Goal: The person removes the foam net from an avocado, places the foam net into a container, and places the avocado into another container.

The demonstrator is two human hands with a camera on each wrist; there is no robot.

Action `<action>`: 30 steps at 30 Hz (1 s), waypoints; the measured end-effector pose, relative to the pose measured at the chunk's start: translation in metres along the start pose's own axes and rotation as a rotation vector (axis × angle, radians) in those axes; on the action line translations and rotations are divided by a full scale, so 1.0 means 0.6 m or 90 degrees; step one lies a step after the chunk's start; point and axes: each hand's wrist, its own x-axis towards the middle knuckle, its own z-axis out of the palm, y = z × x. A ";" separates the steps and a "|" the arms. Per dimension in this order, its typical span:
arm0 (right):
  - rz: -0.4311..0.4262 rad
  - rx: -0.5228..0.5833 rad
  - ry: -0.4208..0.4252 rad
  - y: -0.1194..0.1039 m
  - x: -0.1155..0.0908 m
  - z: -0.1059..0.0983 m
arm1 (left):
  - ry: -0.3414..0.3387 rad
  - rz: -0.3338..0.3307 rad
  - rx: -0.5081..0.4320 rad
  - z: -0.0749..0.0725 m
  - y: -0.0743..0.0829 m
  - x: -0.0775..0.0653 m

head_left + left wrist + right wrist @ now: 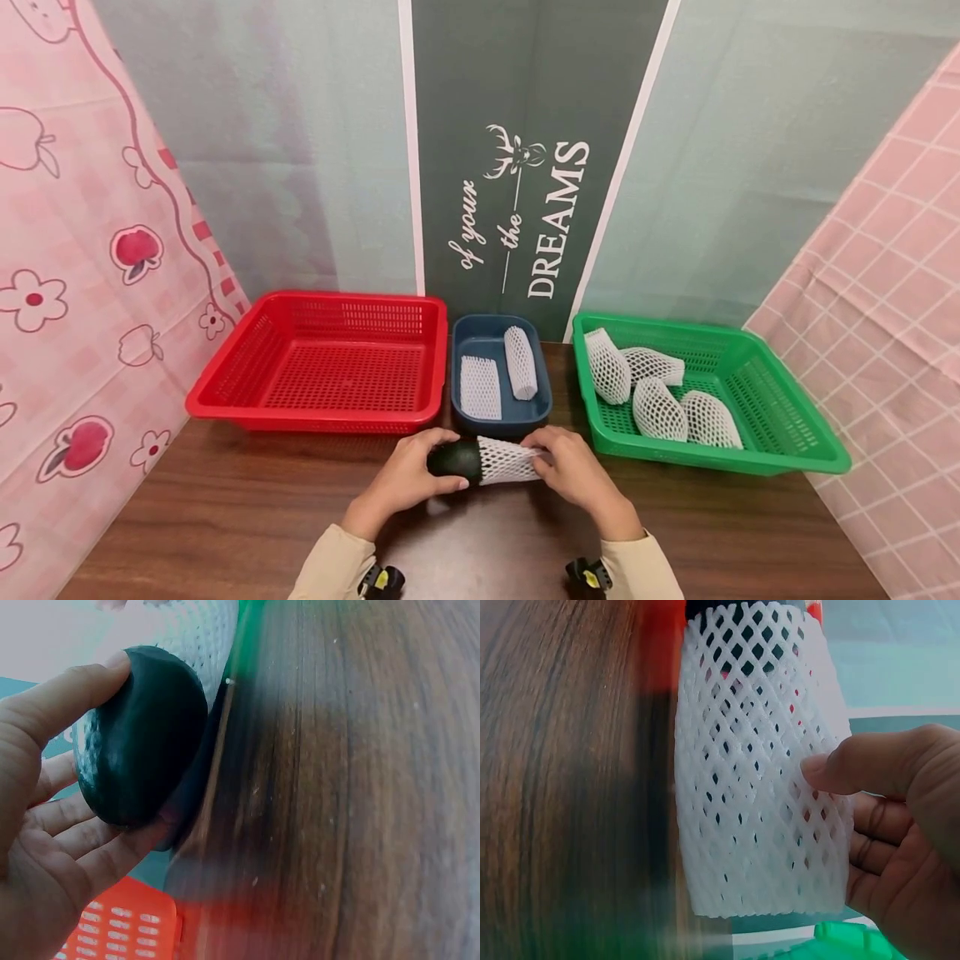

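We see the left hand (408, 475) part-closed, thumb and fingers round a dark green oblong item (453, 463), which sits between them. Right hand (576, 471): thumb and fingers nearly together, pinching a white foam net (504, 461); its mouth is round the item's end, right of the left fingers. Just beyond both hands' fingertips, blue tray (477, 337); beyond left fingers, red basket (337, 375); beyond right fingers, green basket (795, 446).

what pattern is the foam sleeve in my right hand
The foam sleeve is white diamond mesh, clearest in the right wrist view.
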 end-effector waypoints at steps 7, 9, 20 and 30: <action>0.026 0.012 0.008 0.011 -0.009 -0.004 | 0.010 -0.017 -0.006 -0.008 -0.009 -0.004; 0.028 0.017 0.009 0.013 -0.010 -0.005 | 0.011 -0.016 -0.002 -0.009 -0.011 -0.004; 0.027 0.019 0.013 0.010 -0.011 -0.005 | 0.006 -0.019 0.004 -0.013 -0.006 -0.005; 0.065 0.029 0.030 -0.001 -0.006 -0.026 | 0.045 -0.046 0.020 -0.031 -0.008 -0.023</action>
